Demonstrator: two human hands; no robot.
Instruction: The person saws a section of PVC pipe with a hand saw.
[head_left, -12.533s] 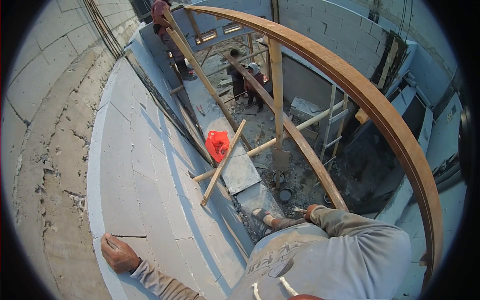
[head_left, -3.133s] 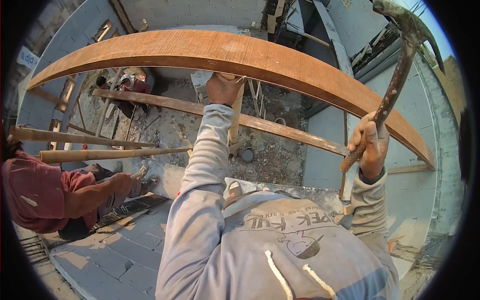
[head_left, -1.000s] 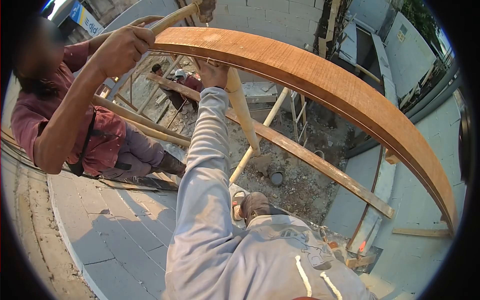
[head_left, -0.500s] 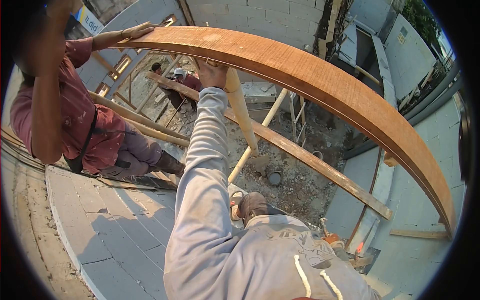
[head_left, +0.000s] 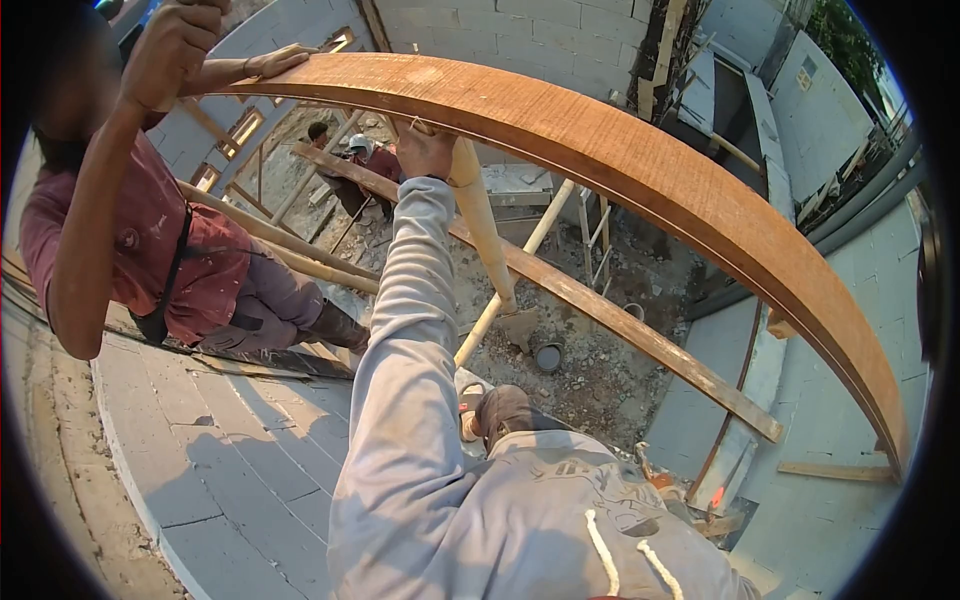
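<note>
Left arm stretched upward, left hand (head_left: 425, 152) gripping; right hidden.

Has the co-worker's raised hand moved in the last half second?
Yes. The co-worker's raised hand has come down and rightward, nearer the curved plank, where their other hand rests.

The curved board (head_left: 640, 160) is reddish-brown wood, smooth with a fine grain and a matt sheen. The pole (head_left: 482, 225) under it looks like pale bamboo, smooth and dull. The sleeve (head_left: 405, 330) is soft grey cloth, faintly dusty. The wall top (head_left: 240, 460) at near left is grey block, chalky and rough. The far plank (head_left: 620, 325) is raw, weathered timber.
</note>
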